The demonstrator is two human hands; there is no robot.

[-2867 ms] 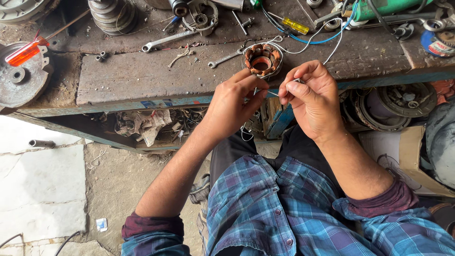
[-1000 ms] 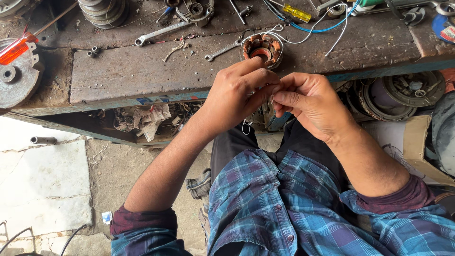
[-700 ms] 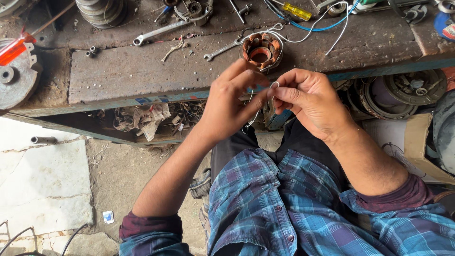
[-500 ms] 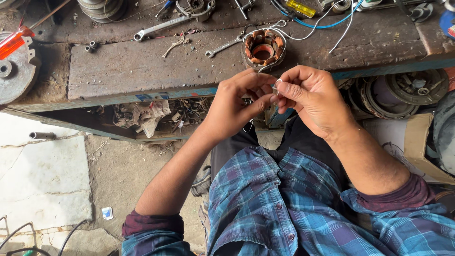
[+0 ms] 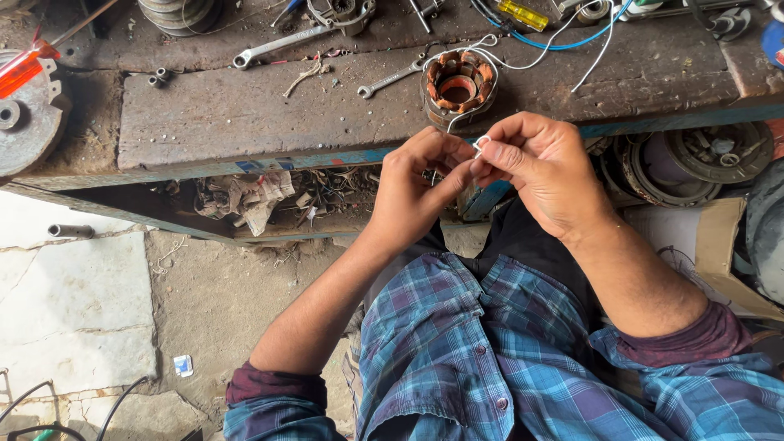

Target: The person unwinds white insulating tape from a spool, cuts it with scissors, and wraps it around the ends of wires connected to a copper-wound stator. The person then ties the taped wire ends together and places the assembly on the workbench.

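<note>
On the grimy workbench [image 5: 245, 114], a copper-wound stator [image 5: 458, 84] trails white wires [image 5: 482, 140]

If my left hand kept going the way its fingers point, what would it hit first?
Probably the right hand: the left hand points right and slightly up, fingertips already meeting it at the white wire.

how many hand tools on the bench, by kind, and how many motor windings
spanners: 2, a large one and a small one
screwdrivers: 2, a yellow-handled and a red-handled
copper-wound motor windings: 1, its white lead pinched between the left hand and right hand
total: 5
</note>
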